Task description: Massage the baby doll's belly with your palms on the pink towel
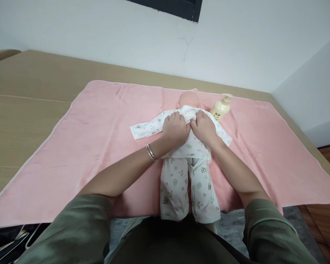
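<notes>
A baby doll (189, 99) lies on the pink blanket (126, 146), its round bald head toward the wall. White printed baby clothes cover it: a long-sleeved top (191, 148) and trousers (176, 187) whose legs reach past the blanket's near edge. My left hand (176, 128) is closed on the top's upper part near the neck, fingers curled into the cloth. Right beside it, my right hand (203, 126) pinches the same cloth, thumb toward the left one. Between the hands the fabric is bunched in folds. My hands hide the middle of the chest area.
Just right of the doll's head, a cream pump bottle (221, 107) leans on the blanket. The wooden table (22, 110) extends left and behind, up to a white wall (99, 33). A dark bag-like item (13, 238) is below the table's edge at lower left.
</notes>
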`<state>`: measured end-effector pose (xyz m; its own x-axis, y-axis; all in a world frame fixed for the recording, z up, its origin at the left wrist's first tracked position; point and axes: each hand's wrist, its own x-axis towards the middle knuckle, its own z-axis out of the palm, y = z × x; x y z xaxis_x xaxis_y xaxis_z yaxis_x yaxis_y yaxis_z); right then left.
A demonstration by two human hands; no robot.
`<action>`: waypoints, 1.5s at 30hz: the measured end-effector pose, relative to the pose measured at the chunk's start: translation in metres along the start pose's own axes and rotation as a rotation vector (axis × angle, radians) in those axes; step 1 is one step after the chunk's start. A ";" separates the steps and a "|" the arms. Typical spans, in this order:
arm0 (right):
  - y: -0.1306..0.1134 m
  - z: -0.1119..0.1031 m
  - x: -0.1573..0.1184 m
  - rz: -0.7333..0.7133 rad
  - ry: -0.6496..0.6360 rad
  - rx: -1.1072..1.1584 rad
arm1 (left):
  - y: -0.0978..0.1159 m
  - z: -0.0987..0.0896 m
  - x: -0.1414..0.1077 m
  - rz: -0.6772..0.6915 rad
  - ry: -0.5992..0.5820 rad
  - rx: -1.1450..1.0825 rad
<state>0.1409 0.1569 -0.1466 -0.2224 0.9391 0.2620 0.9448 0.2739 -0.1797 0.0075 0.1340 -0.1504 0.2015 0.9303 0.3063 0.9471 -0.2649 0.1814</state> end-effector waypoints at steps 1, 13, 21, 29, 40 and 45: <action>-0.003 -0.001 -0.003 -0.006 0.012 -0.024 | -0.004 0.001 0.003 -0.007 -0.002 -0.005; 0.003 0.002 0.003 0.004 -0.042 0.047 | -0.002 -0.001 0.007 -0.031 -0.018 0.024; 0.005 0.010 0.006 0.016 -0.019 0.066 | -0.008 -0.003 0.012 -0.065 -0.060 -0.023; -0.011 0.005 -0.011 0.000 0.004 -0.021 | -0.022 0.011 0.025 -0.060 -0.079 -0.095; 0.002 -0.004 0.005 0.074 -0.058 0.060 | -0.003 0.001 0.008 -0.028 -0.001 0.015; 0.003 0.001 0.005 0.055 0.000 0.035 | 0.000 0.000 0.006 -0.070 -0.024 -0.011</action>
<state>0.1423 0.1626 -0.1472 -0.1705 0.9528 0.2513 0.9466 0.2292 -0.2269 0.0091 0.1397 -0.1489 0.1407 0.9525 0.2699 0.9562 -0.2014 0.2123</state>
